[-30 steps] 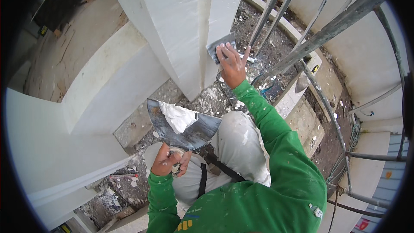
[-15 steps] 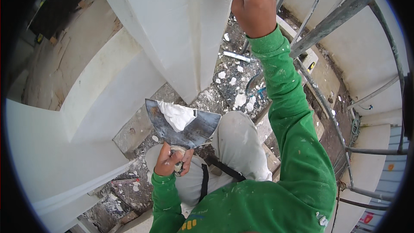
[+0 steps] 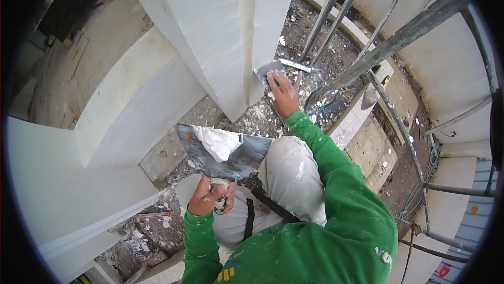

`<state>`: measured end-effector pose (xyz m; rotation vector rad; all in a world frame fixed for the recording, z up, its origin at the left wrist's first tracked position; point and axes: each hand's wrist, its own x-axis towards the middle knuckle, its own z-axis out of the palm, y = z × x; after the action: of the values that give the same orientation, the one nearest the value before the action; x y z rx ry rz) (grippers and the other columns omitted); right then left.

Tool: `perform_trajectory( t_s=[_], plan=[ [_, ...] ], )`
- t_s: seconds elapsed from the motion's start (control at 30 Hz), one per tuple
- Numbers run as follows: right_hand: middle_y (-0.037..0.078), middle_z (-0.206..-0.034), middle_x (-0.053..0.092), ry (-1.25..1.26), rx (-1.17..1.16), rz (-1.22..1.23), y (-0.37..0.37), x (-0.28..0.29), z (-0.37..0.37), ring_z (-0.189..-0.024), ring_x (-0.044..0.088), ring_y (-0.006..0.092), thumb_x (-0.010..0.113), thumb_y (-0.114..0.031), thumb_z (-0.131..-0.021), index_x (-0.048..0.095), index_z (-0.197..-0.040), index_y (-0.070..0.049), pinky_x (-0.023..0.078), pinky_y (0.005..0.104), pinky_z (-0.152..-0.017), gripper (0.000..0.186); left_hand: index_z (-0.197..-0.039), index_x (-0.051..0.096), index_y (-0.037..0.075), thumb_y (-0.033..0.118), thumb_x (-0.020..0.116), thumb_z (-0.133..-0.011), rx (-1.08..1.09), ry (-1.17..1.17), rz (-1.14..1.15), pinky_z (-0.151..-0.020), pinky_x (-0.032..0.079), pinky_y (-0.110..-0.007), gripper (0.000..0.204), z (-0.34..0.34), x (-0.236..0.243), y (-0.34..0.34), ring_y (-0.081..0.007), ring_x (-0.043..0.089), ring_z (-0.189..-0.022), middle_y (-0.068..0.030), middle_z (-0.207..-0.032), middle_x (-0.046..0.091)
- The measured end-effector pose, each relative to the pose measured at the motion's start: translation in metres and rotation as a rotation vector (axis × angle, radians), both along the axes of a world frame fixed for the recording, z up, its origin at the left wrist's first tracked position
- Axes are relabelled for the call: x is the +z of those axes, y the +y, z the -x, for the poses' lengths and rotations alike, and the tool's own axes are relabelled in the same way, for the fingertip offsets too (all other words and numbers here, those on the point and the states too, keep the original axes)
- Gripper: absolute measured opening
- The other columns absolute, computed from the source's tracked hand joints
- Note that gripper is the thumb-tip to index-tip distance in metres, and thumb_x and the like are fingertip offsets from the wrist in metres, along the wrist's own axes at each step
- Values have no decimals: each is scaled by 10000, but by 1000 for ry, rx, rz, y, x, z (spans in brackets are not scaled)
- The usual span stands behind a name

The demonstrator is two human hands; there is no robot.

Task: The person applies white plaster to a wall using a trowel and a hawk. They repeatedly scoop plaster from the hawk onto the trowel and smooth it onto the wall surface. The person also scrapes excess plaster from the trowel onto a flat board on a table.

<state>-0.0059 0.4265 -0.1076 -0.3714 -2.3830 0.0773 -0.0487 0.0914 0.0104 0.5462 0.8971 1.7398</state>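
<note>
My left hand (image 3: 209,197) grips the handle of a wide metal hawk blade (image 3: 223,152) that carries a lump of white putty (image 3: 218,142). It is held level above my knees. My right hand (image 3: 283,92) presses a small metal putty knife (image 3: 269,71) flat against the right face of a white column (image 3: 220,26), low down near its corner edge. Both sleeves are green, and the trousers are white with putty stains.
Grey metal scaffold tubes (image 3: 399,37) cross at the right and upper right. White curved ledges (image 3: 131,105) step down on the left. Rubble and putty scraps litter the rough floor (image 3: 315,32) around the column. A wooden plank (image 3: 367,126) lies at the right.
My right hand rose up the column with the putty knife, then came back down to its lower part. My left hand kept the hawk nearly still.
</note>
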Motion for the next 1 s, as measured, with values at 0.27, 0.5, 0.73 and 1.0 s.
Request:
perform_trajectory(
  t_s=[0.27,0.5,0.73,1.0],
  plan=[
    [203,-1226,480,305,673,572,-86,148,-89,-1156,504,345,489,172,-764,488,-1297,1,417,491,-1018,560,-1368,288,34,215,511,-968,-323,-410,-28,-346,363,-250,492,-3,-7,15,-143,466,-523,-131,-765,495],
    [143,-1302,477,-169,659,564,-45,143,-92,-1213,473,316,512,220,-679,501,-1345,-91,366,443,-1055,735,-1392,270,-60,145,554,-926,-125,-124,-167,-334,322,-244,583,11,-9,-20,-123,419,-466,-170,-731,523],
    [81,-925,586,334,-131,1916,30,-125,-44,-774,585,233,527,-31,-889,559,-945,12,491,404,-779,78,-1417,227,-68,151,582,-911,222,13,-25,-347,351,-271,656,1,-1,-55,-148,431,-423,-163,-723,528],
    [194,-1088,525,677,-411,2387,29,-264,26,-1006,555,381,456,27,-827,481,-1049,76,456,524,-938,229,-1417,212,-49,159,557,-928,306,20,68,-369,376,-284,634,-18,-8,-69,-161,441,-456,-119,-632,457]
  ],
)
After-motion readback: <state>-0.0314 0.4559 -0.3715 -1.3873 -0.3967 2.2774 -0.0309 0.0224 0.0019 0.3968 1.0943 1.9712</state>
